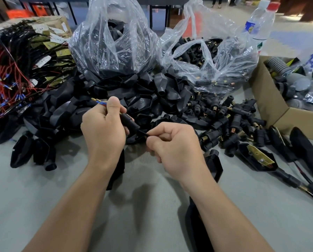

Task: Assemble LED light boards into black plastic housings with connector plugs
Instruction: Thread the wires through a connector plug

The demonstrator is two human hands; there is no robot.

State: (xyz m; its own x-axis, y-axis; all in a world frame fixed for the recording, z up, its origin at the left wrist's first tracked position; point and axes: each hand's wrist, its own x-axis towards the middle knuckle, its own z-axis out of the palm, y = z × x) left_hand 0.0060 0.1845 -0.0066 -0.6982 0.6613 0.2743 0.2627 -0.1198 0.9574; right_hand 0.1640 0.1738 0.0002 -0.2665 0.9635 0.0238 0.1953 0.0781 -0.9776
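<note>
Two hands are on one small part. What is it, Ben?

It is a black connector plug (129, 121), Ada. It sits up off the table (43, 197), between the two hands.

What does the left hand (104, 130) do?

Its fingers are curled round the top end of the plug. Red and blue wires (99, 103) with little brass tips poke out past the thumb.

And the right hand (173, 148)?

It pinches a thin black cable (143, 134) where it comes out of the bottom end of the plug.

So which step is this?

I think the wires of one light board are being fed through the plug. I cannot see the board itself, so I am guessing.

What comes next?

I think the plug has to slide along the cable until it meets the neck of a housing. One hand must hold the plug steady while the other pulls the cable straight. A crooked pull could bend the brass tips.

Where are the other parts?

A big pile of black housings (115, 99) lies just behind the hands. Loose plugs (233, 115) lie to the right. The LED boards (48, 51) with their wires are far left. One finished housing (259, 157) with a board inside lies near the cardboard box (272, 106).
</note>
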